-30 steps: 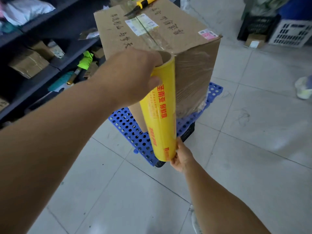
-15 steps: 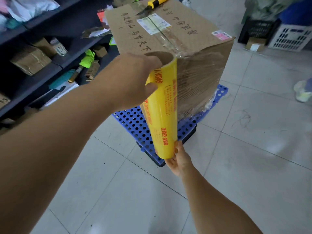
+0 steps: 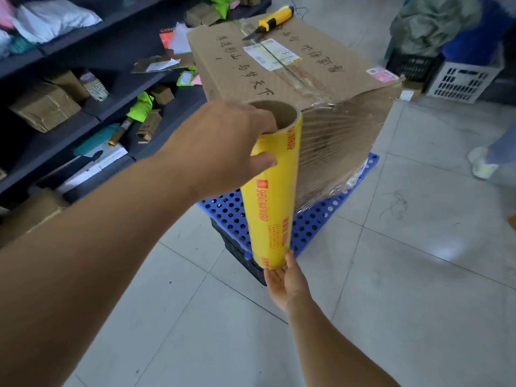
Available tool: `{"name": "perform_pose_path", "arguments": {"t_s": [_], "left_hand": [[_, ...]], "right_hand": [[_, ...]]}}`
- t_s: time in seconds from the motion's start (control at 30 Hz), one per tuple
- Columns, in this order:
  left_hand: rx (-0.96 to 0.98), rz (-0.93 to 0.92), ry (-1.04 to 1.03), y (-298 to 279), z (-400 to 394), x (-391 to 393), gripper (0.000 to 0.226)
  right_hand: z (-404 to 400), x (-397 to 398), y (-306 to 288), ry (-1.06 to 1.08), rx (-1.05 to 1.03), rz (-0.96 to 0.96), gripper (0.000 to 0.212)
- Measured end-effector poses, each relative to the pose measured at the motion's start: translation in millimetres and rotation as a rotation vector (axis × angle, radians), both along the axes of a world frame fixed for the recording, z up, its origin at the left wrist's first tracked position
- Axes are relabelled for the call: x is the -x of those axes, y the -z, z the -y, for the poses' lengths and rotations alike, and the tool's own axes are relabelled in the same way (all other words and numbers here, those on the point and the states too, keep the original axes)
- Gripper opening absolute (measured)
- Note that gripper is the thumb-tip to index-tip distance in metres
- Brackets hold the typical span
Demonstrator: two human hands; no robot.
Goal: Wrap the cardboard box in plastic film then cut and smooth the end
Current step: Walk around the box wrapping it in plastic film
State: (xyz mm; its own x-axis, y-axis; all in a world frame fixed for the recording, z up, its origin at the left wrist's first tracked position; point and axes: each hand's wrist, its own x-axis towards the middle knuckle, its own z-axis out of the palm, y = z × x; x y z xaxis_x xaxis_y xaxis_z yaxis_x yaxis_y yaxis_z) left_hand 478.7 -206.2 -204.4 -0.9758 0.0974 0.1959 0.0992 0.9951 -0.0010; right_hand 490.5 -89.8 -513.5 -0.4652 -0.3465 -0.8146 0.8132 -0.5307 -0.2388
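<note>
A large brown cardboard box (image 3: 293,76) with handwritten characters on its top stands on a blue perforated plastic pallet (image 3: 312,224) in the middle of the pale tiled floor (image 3: 418,275). Clear plastic film (image 3: 340,141) is stretched across the box's near right face, wrinkled and shiny, running from that face to a yellow roll of cling film with red lettering (image 3: 272,196). The roll stands nearly upright at the box's near corner, touching it. The left hand (image 3: 220,146) grips the roll's top end, fingers hooked into the open cardboard core and thumb pressed on the yellow outside. The right hand (image 3: 284,283) is at the roll's bottom end, palm up beneath it and thumb against its side; how its fingers lie cannot be told.

On the far side of the box top lies a yellow and black utility knife (image 3: 269,22), blade extended. Dark shelves (image 3: 83,88) with cartons and packets fill the left. A white slotted plastic crate (image 3: 460,79) sits far right.
</note>
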Motion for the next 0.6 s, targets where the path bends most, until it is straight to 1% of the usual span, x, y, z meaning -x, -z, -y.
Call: {"name": "perform_pose_path", "arguments": {"t_s": [0.07,0.17,0.23,0.3,0.4,0.47,0.6], "left_hand": [[0.036,0.026,0.078,-2,13,-1,0.030],[0.013,0.024,0.107,-6,24,-3,0.025],[0.015,0.006,0.122,-6,27,-6,0.026],[0.024,-0.011,0.115,-5,32,-10,0.029],[0.024,-0.021,0.079,-1,49,-15,0.029],[0.032,-0.027,0.084,3,60,-15,0.030],[0.042,-0.087,0.112,8,86,-9,0.031]], "right_hand": [[7,-4,1,0.003,-0.034,0.015,0.054],[20,-5,-2,-0.029,-0.110,0.013,0.062],[28,-2,-3,-0.039,-0.155,0.005,0.064],[33,2,-1,-0.030,-0.168,0.013,0.059],[43,3,-3,0.032,-0.082,0.008,0.043],[54,2,-4,0.072,-0.036,-0.024,0.041],[80,5,-4,0.053,-0.016,-0.083,0.037]]}}
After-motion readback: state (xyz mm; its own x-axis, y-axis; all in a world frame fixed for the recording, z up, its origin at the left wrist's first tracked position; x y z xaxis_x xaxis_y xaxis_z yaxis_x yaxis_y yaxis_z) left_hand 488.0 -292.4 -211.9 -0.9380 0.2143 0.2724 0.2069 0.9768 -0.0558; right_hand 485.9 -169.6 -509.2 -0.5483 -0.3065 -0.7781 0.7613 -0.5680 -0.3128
